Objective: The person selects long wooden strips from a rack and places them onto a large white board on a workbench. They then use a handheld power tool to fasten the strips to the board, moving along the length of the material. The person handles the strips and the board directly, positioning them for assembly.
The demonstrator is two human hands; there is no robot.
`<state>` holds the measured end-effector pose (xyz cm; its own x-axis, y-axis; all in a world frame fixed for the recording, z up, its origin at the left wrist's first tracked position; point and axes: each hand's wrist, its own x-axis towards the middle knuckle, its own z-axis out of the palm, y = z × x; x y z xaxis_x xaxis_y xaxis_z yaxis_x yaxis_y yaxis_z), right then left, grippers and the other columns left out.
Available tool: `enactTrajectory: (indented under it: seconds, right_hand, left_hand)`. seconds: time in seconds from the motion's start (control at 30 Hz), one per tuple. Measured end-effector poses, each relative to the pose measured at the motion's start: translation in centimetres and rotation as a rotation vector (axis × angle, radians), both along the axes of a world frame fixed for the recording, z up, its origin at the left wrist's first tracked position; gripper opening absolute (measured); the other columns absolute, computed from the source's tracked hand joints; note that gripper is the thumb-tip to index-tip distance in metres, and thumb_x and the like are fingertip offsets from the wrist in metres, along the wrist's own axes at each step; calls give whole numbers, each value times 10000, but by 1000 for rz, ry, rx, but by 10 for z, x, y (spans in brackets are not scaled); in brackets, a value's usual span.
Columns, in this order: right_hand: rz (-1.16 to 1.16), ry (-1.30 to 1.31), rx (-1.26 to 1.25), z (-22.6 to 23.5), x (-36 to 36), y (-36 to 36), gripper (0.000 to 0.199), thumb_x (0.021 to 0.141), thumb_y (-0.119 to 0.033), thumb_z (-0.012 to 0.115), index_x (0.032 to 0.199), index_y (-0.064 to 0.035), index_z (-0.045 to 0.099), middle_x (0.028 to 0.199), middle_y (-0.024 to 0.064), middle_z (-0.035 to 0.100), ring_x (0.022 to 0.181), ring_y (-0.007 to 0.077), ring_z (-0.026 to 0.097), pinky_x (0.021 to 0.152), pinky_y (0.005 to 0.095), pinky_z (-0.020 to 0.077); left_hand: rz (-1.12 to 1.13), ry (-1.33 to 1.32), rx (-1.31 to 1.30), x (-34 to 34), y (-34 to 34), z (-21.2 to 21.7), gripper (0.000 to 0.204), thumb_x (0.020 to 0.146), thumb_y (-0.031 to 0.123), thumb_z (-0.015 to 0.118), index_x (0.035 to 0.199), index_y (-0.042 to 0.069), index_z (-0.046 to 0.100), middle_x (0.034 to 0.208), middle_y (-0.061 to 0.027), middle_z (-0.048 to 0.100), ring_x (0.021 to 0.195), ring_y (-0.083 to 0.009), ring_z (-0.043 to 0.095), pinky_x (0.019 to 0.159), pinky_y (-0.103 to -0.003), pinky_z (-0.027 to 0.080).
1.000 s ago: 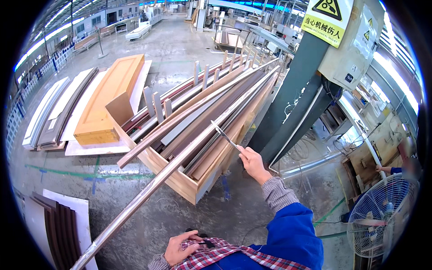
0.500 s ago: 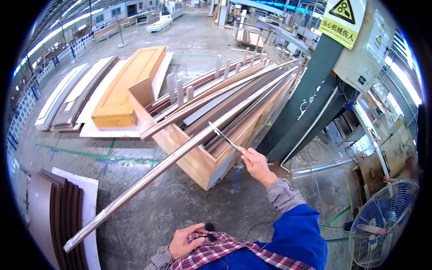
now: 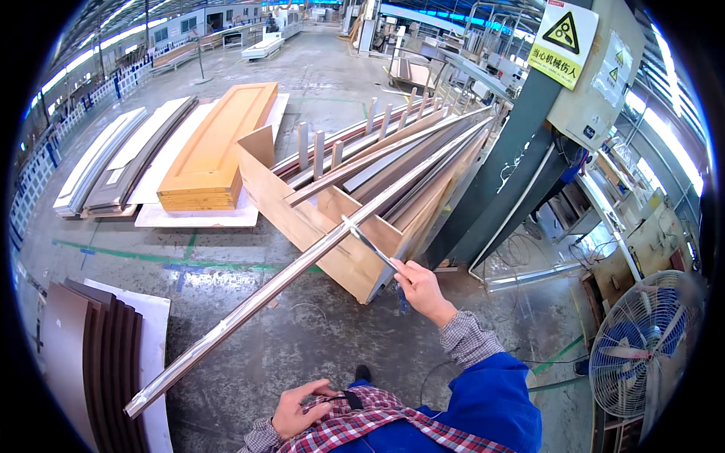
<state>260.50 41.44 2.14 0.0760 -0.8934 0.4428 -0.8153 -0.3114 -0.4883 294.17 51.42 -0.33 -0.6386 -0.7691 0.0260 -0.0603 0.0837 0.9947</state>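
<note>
My right hand [image 3: 423,291] is closed round the handle of a thin, flat-looking tool [image 3: 373,249], whose kind I cannot make out. The tool's white-coated end touches a long, narrow brown strip [image 3: 283,278], near the middle of its length. White material lies along the strip's top face, thickest toward its near end. The strip slants across the front wall of a wooden bin [image 3: 332,260], its near end sticking out at the lower left. My left hand [image 3: 300,410] rests at my waist by a red checked cloth, thumb apart from the loosely bent fingers, nothing visible in it.
More long strips and boards lie in the bin. Orange door panels [image 3: 211,151] are stacked on a white sheet to the left, and dark curved panels [image 3: 94,355] stand at lower left. A grey column [image 3: 495,174] rises at right, with a large caged fan [image 3: 642,351] beyond.
The tool's end has moved a little down the strip toward its near end, along with my right hand. My view has shifted slightly. The left hand stays at my waist.
</note>
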Motion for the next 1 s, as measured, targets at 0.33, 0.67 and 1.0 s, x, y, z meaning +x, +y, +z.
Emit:
enactTrajectory:
  seconds: [0.33, 0.67, 1.0]
  right_hand:
    - [14, -53, -13, -1, 106, 55, 311, 786, -44, 567, 1097, -30, 562, 656, 115, 433, 563, 247, 471, 529, 321, 395]
    - [186, -13, 94, -2, 214, 103, 342, 805, -69, 551, 1146, -63, 531, 726, 114, 490, 619, 287, 525, 530, 344, 427]
    - [259, -58, 98, -20, 276, 129, 342, 803, -52, 555, 1144, -42, 533, 712, 111, 489, 574, 262, 517, 499, 330, 413]
  left_hand:
    - [-121, -14, -5, 74, 30, 0, 448, 796, 180, 609, 1177, -20, 484, 980, -133, 630, 930, -226, 604, 844, -332, 454]
    - [-38, 76, -81, 127, 57, -1, 453, 799, 211, 606, 1176, -13, 491, 953, -154, 632, 881, -232, 620, 794, -327, 477]
    - [-6, 114, -96, 154, 73, -4, 452, 795, 169, 606, 1199, 12, 476, 974, -150, 625, 875, -224, 617, 761, -317, 482]
